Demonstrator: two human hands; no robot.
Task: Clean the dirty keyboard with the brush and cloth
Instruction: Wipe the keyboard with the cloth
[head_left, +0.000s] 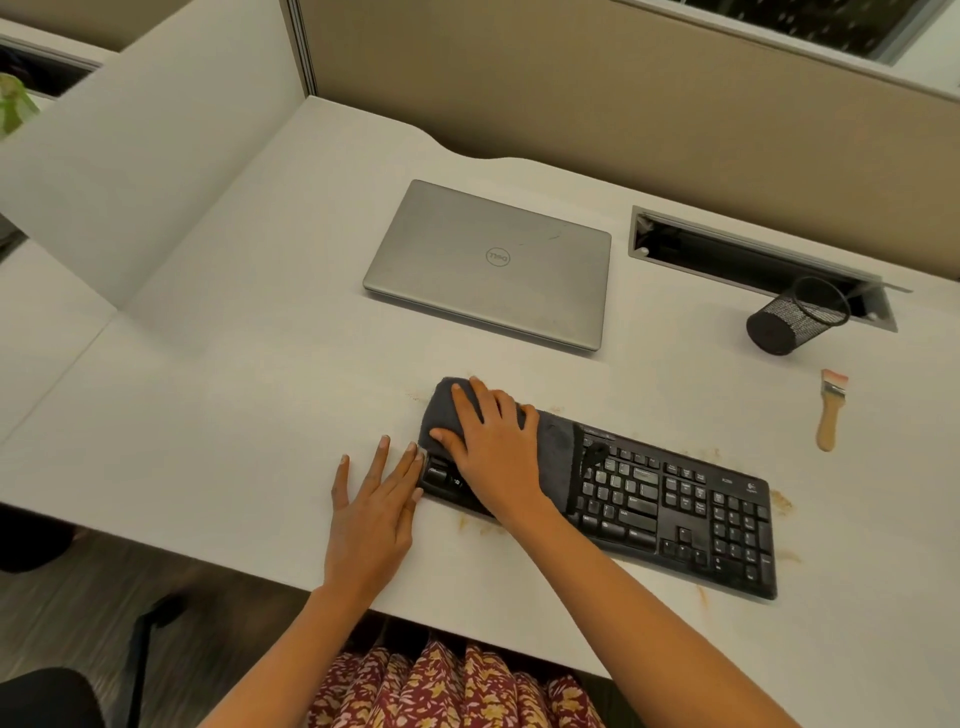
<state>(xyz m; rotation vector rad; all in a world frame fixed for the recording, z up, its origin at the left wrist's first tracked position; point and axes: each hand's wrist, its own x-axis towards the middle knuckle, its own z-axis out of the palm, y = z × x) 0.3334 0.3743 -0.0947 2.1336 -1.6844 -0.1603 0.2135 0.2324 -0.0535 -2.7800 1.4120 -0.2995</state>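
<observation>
A black keyboard (675, 509) lies at an angle on the white desk (234, 415). A dark grey cloth (553, 452) covers its left part. My right hand (493, 447) lies flat on the cloth with fingers spread, pressing it onto the keys. My left hand (374, 499) rests flat on the desk, its straight fingertips touching the keyboard's left edge. A small wooden-handled brush (829, 408) lies on the desk to the right, apart from both hands. Brown crumbs are scattered around the keyboard.
A shut silver laptop (491, 262) lies behind the keyboard. A black mesh pen cup (789, 325) stands at the right beside an open cable tray (748, 254). Partition walls close off the back and left. The desk's front edge runs just below my wrists.
</observation>
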